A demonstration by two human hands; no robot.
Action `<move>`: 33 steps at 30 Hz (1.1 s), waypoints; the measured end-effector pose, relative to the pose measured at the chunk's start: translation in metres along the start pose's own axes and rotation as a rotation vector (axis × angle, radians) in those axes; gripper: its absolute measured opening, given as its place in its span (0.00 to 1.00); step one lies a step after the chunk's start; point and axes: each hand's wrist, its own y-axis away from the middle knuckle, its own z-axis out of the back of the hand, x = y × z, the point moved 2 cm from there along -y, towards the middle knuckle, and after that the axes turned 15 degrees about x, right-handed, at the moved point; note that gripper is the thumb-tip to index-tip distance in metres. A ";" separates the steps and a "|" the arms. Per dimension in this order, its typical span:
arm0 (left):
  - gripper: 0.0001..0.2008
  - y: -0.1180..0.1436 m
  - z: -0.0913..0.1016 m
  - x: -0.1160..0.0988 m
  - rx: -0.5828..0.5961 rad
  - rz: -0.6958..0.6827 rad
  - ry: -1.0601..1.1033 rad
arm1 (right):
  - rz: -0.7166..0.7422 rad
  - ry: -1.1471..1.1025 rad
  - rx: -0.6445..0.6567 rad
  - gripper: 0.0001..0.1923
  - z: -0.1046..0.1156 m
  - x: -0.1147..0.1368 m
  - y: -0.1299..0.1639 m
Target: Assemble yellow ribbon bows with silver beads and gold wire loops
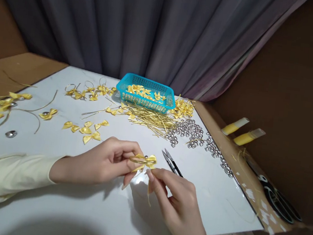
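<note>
Left hand [103, 162]: pinches a yellow ribbon bow [143, 160] with a gold ring, low over the near middle of the worktop [50, 203]
Right hand [176, 201]: fingertips nip the gold wire tail [148, 194] hanging under the bow
Doing it well: keep the bow pinched flat; draw the wire taut, not jerked
Close by: snips [172, 162] just right of the bow; points could snag
Further off: silver beads [190, 131] far right; blue basket [146, 92] far; loose bows [87, 130] left

Left hand [103, 164] reaches in from the left, fingers pinched together at their tips; right hand [175, 202] rises from below, fingertips meeting the left's. Both forearms lie low, cream-sleeved.
</note>
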 end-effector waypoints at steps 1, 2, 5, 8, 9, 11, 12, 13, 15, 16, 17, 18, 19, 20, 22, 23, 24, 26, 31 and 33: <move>0.08 0.000 0.000 0.000 0.006 -0.002 -0.004 | -0.001 -0.007 0.003 0.14 -0.001 0.000 -0.001; 0.08 0.000 -0.001 0.000 0.012 -0.003 -0.008 | -0.001 -0.007 0.004 0.14 -0.002 0.000 -0.001; 0.08 0.000 -0.001 -0.001 0.014 -0.003 -0.050 | 0.006 0.033 0.036 0.13 0.002 -0.003 -0.001; 0.09 0.000 -0.001 -0.003 -0.015 0.006 -0.203 | -0.019 0.089 0.042 0.10 0.016 -0.009 0.002; 0.10 0.000 -0.002 -0.003 -0.021 0.000 -0.276 | -0.040 0.115 0.004 0.09 0.023 -0.010 0.004; 0.10 0.001 -0.003 -0.004 -0.012 -0.014 -0.413 | -0.055 0.198 -0.101 0.08 0.037 -0.009 0.006; 0.10 0.001 -0.003 -0.004 0.000 -0.020 -0.464 | -0.033 0.253 -0.124 0.07 0.042 -0.006 0.006; 0.10 0.001 -0.004 -0.004 0.014 -0.022 -0.502 | 0.014 0.313 -0.109 0.07 0.045 -0.003 0.005; 0.11 0.000 -0.005 -0.004 0.041 -0.016 -0.541 | 0.139 0.444 0.021 0.08 0.046 0.004 -0.001; 0.11 0.000 -0.006 -0.004 0.053 -0.014 -0.548 | 0.195 0.513 0.104 0.10 0.044 0.007 -0.005; 0.11 -0.001 -0.006 -0.004 0.065 -0.015 -0.546 | 0.235 0.586 0.179 0.11 0.042 0.009 -0.008; 0.11 -0.001 -0.006 -0.005 0.076 -0.016 -0.538 | 0.260 0.657 0.236 0.13 0.039 0.011 -0.012; 0.10 -0.002 -0.006 -0.005 0.089 -0.017 -0.529 | 0.275 0.720 0.274 0.13 0.036 0.011 -0.015; 0.10 -0.002 -0.006 -0.006 0.102 -0.021 -0.517 | 0.278 0.769 0.306 0.13 0.034 0.011 -0.018; 0.09 -0.003 -0.006 -0.006 0.123 -0.034 -0.497 | 0.283 0.820 0.352 0.13 0.029 0.008 -0.022; 0.08 -0.003 -0.006 -0.007 0.129 -0.039 -0.491 | 0.286 0.828 0.368 0.12 0.027 0.007 -0.024; 0.09 -0.003 -0.006 -0.007 0.132 -0.039 -0.487 | 0.291 0.831 0.381 0.12 0.025 0.005 -0.025; 0.09 -0.003 -0.005 -0.008 0.136 -0.035 -0.476 | 0.314 0.828 0.388 0.13 0.023 0.002 -0.026; 0.08 -0.003 -0.002 -0.008 0.166 -0.009 -0.392 | 0.432 0.782 0.326 0.16 0.021 -0.001 -0.028; 0.07 -0.002 -0.001 -0.007 0.182 0.014 -0.346 | 0.457 0.740 0.299 0.16 0.020 -0.001 -0.029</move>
